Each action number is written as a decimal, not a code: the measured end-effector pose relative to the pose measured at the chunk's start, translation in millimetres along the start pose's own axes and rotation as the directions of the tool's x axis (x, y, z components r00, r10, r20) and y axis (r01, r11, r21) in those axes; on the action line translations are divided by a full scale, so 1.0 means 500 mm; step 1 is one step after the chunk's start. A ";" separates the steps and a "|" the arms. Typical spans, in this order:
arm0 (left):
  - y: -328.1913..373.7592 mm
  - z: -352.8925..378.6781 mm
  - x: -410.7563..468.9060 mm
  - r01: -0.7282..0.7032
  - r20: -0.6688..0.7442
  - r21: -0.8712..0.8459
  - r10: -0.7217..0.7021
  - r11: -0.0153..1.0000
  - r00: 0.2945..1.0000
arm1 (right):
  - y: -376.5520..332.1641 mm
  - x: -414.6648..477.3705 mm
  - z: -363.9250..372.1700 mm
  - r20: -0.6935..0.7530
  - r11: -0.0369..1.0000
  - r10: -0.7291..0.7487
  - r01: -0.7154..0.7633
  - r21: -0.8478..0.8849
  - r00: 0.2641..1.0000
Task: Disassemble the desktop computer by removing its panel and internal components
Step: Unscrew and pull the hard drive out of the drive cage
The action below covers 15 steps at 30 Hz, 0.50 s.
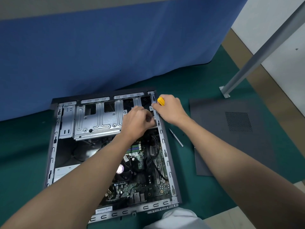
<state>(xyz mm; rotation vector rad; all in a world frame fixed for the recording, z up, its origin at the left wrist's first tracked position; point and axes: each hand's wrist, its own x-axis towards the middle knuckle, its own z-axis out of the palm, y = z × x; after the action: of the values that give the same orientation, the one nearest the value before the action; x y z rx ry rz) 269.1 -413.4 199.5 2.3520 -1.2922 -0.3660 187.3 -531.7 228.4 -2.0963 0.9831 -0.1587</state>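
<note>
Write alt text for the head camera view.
Over an open computer case, the right hand grips a yellow-handled screwdriver at the far right corner, the left hand close beside it. The removed panel lies right of the case.

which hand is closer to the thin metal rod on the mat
Right. The right hand sits just beyond the rod; the left hand is farther left inside the case.

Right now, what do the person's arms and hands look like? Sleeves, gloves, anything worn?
Left forearm and right forearm are bare to the frame edge: no sleeves in view. The left hand and right hand have no gloves, and no watch, ring or wristband shows. The only clothing visible is pale fabric at the bottom edge, probably a trouser leg.
</note>
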 end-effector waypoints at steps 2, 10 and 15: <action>-0.002 -0.010 -0.002 0.109 -0.041 -0.195 -0.119 0.975 0.992 | -0.003 0.000 -0.003 0.017 0.999 0.032 -0.033 0.042 0.999; 0.033 -0.047 -0.005 0.246 -0.029 -0.776 -0.423 0.581 0.906 | -0.033 0.000 -0.026 0.405 0.733 0.223 -0.427 0.530 0.887; 0.048 -0.050 0.002 0.191 -0.038 -0.836 -0.402 0.514 0.915 | -0.032 -0.003 -0.036 0.505 0.551 0.236 -0.543 0.634 0.830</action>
<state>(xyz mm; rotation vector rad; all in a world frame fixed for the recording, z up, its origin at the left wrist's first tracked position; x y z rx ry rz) 262.8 -419.4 233.0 1.6815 -0.3947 -0.6225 188.1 -535.6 252.4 -1.0199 0.9147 0.0582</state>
